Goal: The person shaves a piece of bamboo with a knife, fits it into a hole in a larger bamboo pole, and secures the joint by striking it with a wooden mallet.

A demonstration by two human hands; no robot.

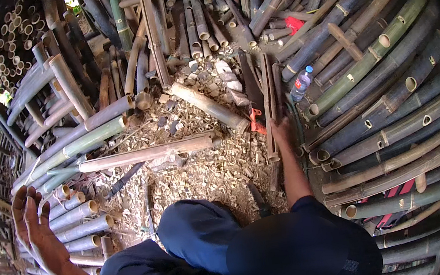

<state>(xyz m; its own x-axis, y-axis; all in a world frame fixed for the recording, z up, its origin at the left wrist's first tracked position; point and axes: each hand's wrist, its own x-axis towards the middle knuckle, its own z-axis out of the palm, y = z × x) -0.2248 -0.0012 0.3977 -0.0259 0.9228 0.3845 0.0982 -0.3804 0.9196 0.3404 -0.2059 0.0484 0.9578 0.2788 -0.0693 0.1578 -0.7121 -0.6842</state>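
Observation:
My right hand [282,129] reaches forward and is closed on a split bamboo piece [267,95], which stands lengthwise away from me; its fingers are partly hidden. Just left of that piece is a saw with an orange handle [256,121]. At the far left my left hand [36,231] is raised with fingers apart, holding nothing, near stacked bamboo ends [86,209]. A long split bamboo length [147,154] lies crosswise in front of my knees. Beyond it, a shorter pale bamboo length [210,106] rests at a slant on the chips.
Wood chips [203,176] cover the floor. A dark-bladed tool [125,179] lies at left, another dark tool [258,198] by my knee. Notched bamboo poles [392,134] fill the right side, with a plastic bottle [302,83] among them. Bamboo poles [195,13] also crowd the back.

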